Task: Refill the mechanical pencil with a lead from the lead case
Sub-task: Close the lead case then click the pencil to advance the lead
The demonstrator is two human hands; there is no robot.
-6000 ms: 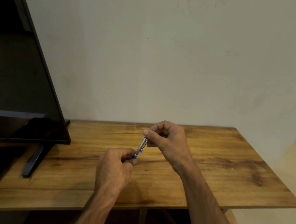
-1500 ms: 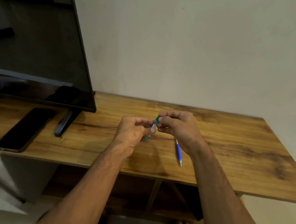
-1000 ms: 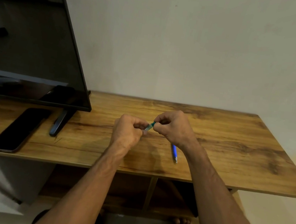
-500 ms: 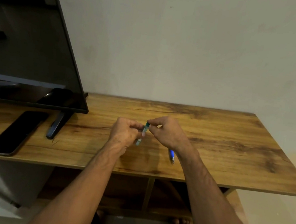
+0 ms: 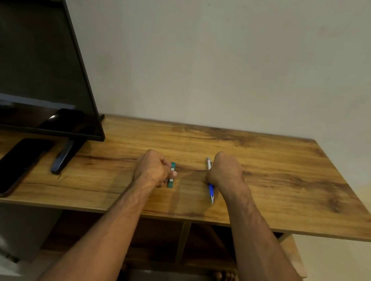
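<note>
The small teal lead case (image 5: 171, 181) rests on the wooden table (image 5: 291, 192) just left of centre. My left hand (image 5: 153, 169) is curled beside it, with the thumb pressed on the case's middle. About a hand's width to the right lies the blue and silver mechanical pencil (image 5: 211, 191), its tip pointing toward the front edge. My right hand (image 5: 225, 171) is closed over the pencil's middle. Only the silver top end and the blue lower part show. The fingers of both hands are hidden behind the knuckles.
A black flat screen (image 5: 35, 73) stands at the left on a dark foot (image 5: 63, 157). A black phone (image 5: 11, 164) lies near the front left edge. A plain wall (image 5: 237, 64) rises behind the table. Shelves and bare feet show below the tabletop.
Both hands held the lead case together above the table. They have since parted and dropped to the tabletop: the left brought the case down, and the right moved right onto the lying pencil.
</note>
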